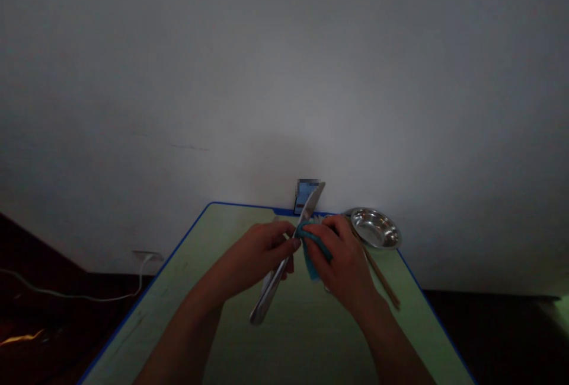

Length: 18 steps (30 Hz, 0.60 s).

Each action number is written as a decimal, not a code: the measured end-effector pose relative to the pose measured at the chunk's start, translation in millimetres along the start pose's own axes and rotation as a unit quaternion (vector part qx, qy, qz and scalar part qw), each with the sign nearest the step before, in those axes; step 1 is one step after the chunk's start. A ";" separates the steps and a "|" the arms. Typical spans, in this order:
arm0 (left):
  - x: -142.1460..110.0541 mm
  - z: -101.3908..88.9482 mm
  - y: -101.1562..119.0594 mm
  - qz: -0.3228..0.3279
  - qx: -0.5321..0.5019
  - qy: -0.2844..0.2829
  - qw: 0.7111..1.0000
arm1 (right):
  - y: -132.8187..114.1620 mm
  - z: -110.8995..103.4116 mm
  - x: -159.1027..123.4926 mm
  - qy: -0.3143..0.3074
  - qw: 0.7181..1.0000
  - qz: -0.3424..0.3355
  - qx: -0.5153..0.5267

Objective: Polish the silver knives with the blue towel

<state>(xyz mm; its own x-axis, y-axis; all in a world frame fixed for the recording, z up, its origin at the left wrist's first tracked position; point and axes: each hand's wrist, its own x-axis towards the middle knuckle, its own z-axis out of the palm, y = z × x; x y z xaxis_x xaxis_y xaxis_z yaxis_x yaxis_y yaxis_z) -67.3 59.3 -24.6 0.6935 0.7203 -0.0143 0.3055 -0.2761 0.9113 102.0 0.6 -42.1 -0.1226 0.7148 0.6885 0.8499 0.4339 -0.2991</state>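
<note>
My left hand (269, 248) is closed around the middle of a metal table knife (268, 296), thumb on top. The knife slants over the table, its blade pointing up and away to the right and its handle down toward me. In my right hand (342, 257) a blue cloth (312, 265) is pinched, and the fingers press it to the knife just beyond my left fingertips. Part of the cloth hangs below the right fingers. Other shiny pieces lie partly hidden behind my hands; I cannot make out their kind.
A phone (304, 196) leans upright against the wall at the table's far edge. A steel bowl (376, 229) sits at the far right corner, with wooden chopsticks (383, 281) nearby. The pale table (293, 352) has a blue rim. A white cable (89, 298) runs at the left.
</note>
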 end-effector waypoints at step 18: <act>-2.4 -0.5 -0.4 0.012 0.021 -0.039 0.999 | 12.3 -0.2 -0.3 0.015 0.999 0.043 0.008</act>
<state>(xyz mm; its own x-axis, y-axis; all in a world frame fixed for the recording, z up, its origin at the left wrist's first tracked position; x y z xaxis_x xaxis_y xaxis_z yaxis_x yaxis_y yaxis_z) -69.4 58.0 -24.7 0.7489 0.6622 -0.0259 0.3140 -0.3203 0.8938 112.6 5.6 -45.9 -0.0342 0.7335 0.6789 0.8478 0.3809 -0.3689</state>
